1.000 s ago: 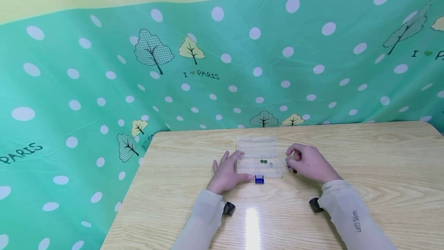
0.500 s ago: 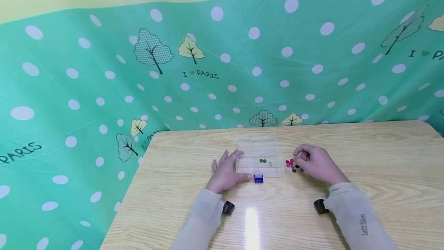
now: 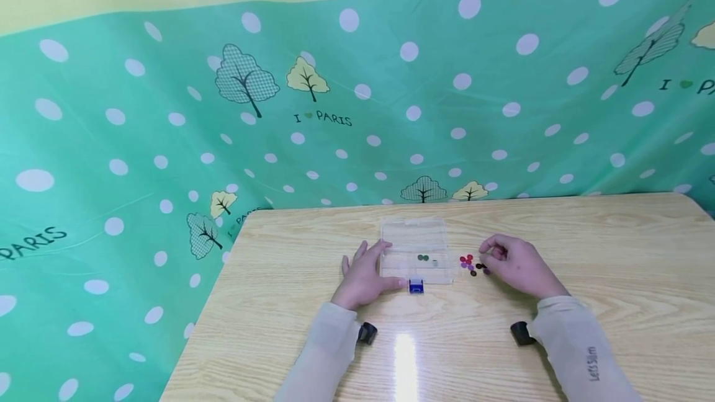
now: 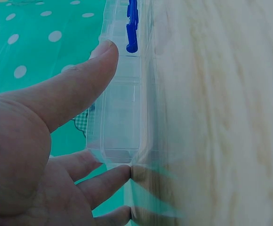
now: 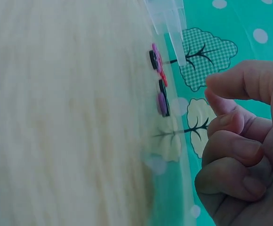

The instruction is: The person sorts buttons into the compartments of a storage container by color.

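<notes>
An open clear plastic compartment box (image 3: 395,276) with a blue latch (image 3: 416,286) lies on the table, its lid tipped toward the back. Two green button-like discs (image 3: 422,258) and a pale one (image 3: 435,263) show inside. My left hand (image 3: 364,278) spreads around the box's left front corner, thumb straight along the front beside the latch, other fingers by the left side. Several small red discs (image 3: 466,260), purple discs and black discs lie right of the box. Just above their right edge is my right hand (image 3: 514,264), fingers curled, thumb and index tips together, nothing visible between them.
The wooden table (image 3: 625,278) runs back to a green dotted cloth (image 3: 558,160) hung behind and at the left. Each wrist wears a black device, one at the left sleeve (image 3: 367,334) and one at the right sleeve (image 3: 522,334).
My right hand has moved right, away from the box, uncovering the red, purple and black discs. My left hand stays at the box, and the discs inside look the same.
</notes>
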Tool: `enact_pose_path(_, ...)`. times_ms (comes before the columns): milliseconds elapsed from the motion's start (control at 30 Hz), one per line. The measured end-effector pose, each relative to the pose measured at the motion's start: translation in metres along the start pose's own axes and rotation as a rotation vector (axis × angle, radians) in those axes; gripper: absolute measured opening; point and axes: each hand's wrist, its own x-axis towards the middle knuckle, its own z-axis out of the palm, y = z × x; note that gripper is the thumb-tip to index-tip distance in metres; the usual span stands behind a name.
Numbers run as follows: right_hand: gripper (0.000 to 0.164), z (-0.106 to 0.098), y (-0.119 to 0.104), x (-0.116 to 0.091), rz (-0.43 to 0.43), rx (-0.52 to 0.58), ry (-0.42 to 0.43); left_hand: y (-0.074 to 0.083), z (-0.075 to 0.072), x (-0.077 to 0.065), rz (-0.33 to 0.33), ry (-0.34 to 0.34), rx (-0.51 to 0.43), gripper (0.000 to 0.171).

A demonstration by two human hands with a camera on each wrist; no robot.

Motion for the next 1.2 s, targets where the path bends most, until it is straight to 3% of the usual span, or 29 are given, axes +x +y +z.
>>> enact_pose_path(367,0.015,-0.003,0.016,0.0,-0.01,-0.014,-0.03,-0.001,0.001,0.0,0.004,0.002,0.004,0.08)
enact_pose_path(800,0.013,-0.001,0.016,-0.002,-0.012,-0.007,-0.07,-0.002,0.001,0.001,0.008,0.004,0.007,0.08)
enact_pose_path(1200,0.011,0.002,0.017,0.0,0.016,-0.028,-0.045,-0.001,0.0,0.0,0.003,0.007,0.001,0.078)
